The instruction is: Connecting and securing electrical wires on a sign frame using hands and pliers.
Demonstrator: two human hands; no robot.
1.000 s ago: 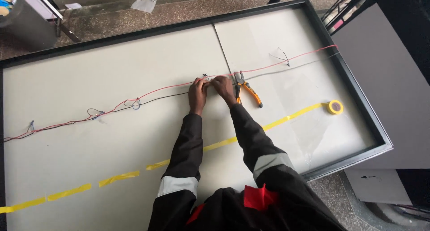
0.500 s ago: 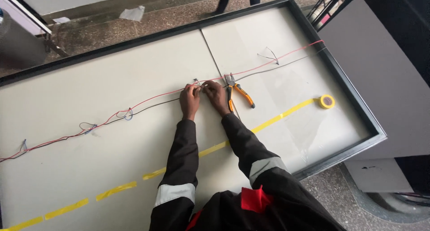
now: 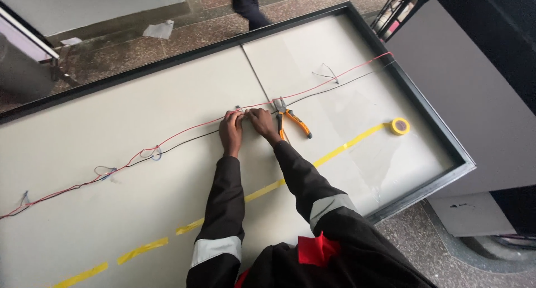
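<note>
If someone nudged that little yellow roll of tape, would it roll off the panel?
Probably not: the yellow roll of tape lies flat on the pale panel, so it would likely slide. Its dark raised rim would likely stop it. It looks light.

Red wire point(image 3: 184, 133) | black wire point(image 3: 192, 142) | orange-handled pliers point(image 3: 291, 120) | yellow tape roll point(image 3: 400, 125) | yellow tape strip point(image 3: 340, 149) | pale grey panel point(image 3: 111, 115), black-framed.

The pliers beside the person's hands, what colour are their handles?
Orange and black, on the pliers just right of the right hand; head view.
</note>
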